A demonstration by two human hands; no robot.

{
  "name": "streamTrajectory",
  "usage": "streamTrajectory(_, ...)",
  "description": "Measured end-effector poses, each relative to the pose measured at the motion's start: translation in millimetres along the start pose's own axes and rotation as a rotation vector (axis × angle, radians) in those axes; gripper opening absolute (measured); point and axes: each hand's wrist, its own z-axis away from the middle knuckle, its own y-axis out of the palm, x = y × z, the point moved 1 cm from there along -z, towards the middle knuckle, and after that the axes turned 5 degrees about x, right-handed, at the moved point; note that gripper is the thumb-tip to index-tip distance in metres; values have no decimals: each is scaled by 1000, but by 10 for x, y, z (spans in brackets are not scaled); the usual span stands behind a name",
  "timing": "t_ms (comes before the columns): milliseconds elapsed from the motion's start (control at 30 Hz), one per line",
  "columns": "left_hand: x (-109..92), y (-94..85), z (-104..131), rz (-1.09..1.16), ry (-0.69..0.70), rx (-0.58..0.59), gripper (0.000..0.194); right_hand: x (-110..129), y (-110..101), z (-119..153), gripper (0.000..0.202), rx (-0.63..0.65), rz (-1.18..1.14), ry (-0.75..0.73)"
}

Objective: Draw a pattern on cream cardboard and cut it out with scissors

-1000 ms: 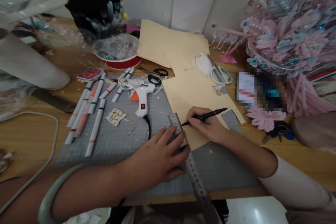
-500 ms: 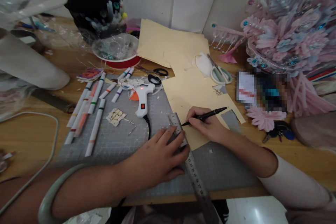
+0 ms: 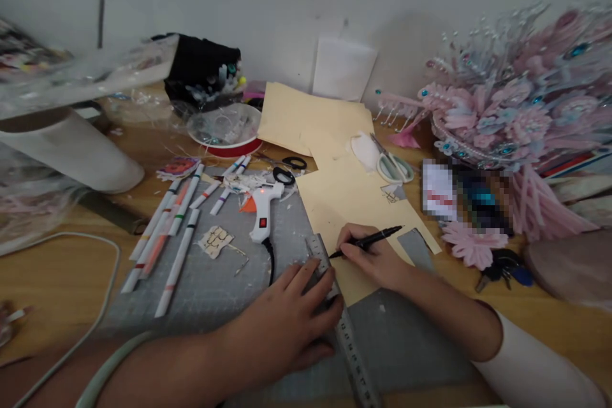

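At the near end of the tan card (image 3: 354, 194), the steel ruler (image 3: 349, 344) is still pressed down by the open left hand (image 3: 289, 315), so its edge is kept steady beside the tip of the black pen (image 3: 380, 237) gripped in the right hand (image 3: 375, 261).

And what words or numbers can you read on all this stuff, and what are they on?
"12 13 14 15 16 17 18": on the metal ruler.
Its other numbers are too small, blurred or hidden.
The pixelated white thing can't be read.
The little cut-out has black lines, but I see no clear words.
I can't read any brand.
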Motion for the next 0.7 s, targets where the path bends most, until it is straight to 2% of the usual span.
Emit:
streamTrajectory(200, -12, 11, 8, 13, -15, 4, 49, 8, 31, 3, 15, -20, 54, -6)
streamTrajectory(267, -14, 14, 11, 23, -14, 3, 50, 20, -27, 4, 14, -109, 95, -47)
streamTrajectory(333, -13, 15, 10, 30, -17, 6, 51, 32, -167, 13, 13, -273, 191, -72)
streamTrajectory(367, -13, 14, 9, 32, -18, 5, 51, 31, -264, 21, 13, -364, 261, -50)
streamTrajectory(433, -10, 11, 5, 35, -16, 8, 52, 6, -479, 38, 16, -432, 447, 13)
streamTrajectory(500, -6, 8, 1, 35, -8, 13, 52, -67, -686, 52, 19, -434, 677, 177)
streamTrajectory(567, -3, 9, 0, 34, -8, 18, 52, -173, -848, 62, 15, -449, 808, 340)
streamTrajectory(633, -1, 14, 2, 31, -11, 14, 53, -283, -938, 56, 15, -430, 844, 409)
streamTrajectory(700, -2, 19, 6, 30, -12, 5, 53, -371, -972, 41, 17, -411, 853, 412)
